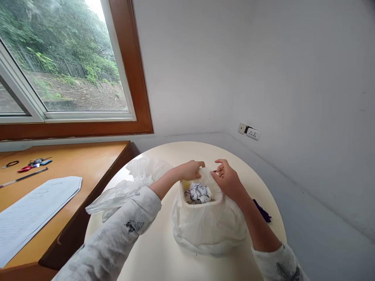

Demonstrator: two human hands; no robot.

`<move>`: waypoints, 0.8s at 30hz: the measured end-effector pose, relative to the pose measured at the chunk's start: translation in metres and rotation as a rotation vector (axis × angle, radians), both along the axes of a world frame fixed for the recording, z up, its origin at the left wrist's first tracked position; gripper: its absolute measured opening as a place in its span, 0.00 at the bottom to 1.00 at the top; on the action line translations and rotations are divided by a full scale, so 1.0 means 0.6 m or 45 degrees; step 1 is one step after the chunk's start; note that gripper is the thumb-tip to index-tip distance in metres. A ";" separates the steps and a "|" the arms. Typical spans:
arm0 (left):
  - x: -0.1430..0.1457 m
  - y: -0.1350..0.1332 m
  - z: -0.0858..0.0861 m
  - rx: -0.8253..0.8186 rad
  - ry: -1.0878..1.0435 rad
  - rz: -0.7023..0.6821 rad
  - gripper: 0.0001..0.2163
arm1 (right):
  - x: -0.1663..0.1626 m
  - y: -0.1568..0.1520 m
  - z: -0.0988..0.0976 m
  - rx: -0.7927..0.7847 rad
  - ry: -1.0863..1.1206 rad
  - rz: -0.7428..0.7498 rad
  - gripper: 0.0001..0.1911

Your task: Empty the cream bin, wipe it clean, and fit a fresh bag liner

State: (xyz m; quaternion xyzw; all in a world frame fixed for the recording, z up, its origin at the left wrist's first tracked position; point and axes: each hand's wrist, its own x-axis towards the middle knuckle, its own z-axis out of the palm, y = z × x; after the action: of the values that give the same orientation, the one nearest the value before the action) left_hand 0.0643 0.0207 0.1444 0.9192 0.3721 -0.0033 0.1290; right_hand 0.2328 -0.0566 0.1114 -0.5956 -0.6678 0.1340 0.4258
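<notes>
A small bin [202,204] stands on the round table, lined with a translucent white plastic bag [208,230] that folds over its rim and hangs loosely around the outside. Crumpled paper [197,193] with dark marks lies inside. At the far rim, my left hand [191,170] is closed on the bag's edge. My right hand [227,180] grips the bag at the far right of the rim, its index finger raised and its thumb against the plastic. Parts of the fingertips are hidden behind the bag.
More thin plastic bags [129,191] lie at the table's left. A dark cloth-like item [262,210] rests near the right edge of the round table [146,249]. On the wooden desk [96,156] are papers [41,207], a pen [25,177] and small tools [35,164]. Walls stand behind and right.
</notes>
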 end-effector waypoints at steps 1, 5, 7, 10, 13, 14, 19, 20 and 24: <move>0.000 -0.001 0.000 0.003 0.004 0.007 0.18 | 0.001 0.012 0.004 -0.106 -0.053 0.052 0.18; 0.002 -0.002 0.001 0.014 0.037 0.030 0.19 | 0.001 0.029 0.009 -0.245 -0.244 0.133 0.17; 0.004 -0.003 0.001 0.015 0.062 0.040 0.19 | 0.001 0.022 0.009 -0.220 -0.261 0.121 0.17; 0.008 -0.002 0.001 0.022 0.093 0.047 0.18 | 0.002 0.007 0.008 -0.198 -0.205 0.151 0.18; 0.010 -0.001 0.000 0.023 0.114 0.026 0.17 | 0.004 -0.006 0.006 -0.163 -0.114 0.182 0.19; 0.010 0.000 -0.001 0.022 0.121 0.017 0.17 | 0.005 -0.010 0.005 -0.146 -0.091 0.185 0.18; 0.010 0.002 -0.003 0.025 0.158 0.017 0.15 | 0.011 -0.021 -0.001 -0.064 -0.030 0.100 0.17; 0.010 0.002 -0.004 0.028 0.166 0.020 0.14 | 0.013 -0.021 -0.001 -0.064 -0.024 0.072 0.17; 0.011 0.000 -0.004 0.033 0.185 0.023 0.13 | 0.020 -0.015 0.004 -0.137 -0.040 0.069 0.18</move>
State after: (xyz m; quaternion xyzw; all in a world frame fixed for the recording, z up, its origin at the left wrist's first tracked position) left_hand 0.0709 0.0210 0.1423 0.9147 0.3889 -0.0640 0.0897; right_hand 0.2446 -0.0655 0.1137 -0.6013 -0.6822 0.1719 0.3789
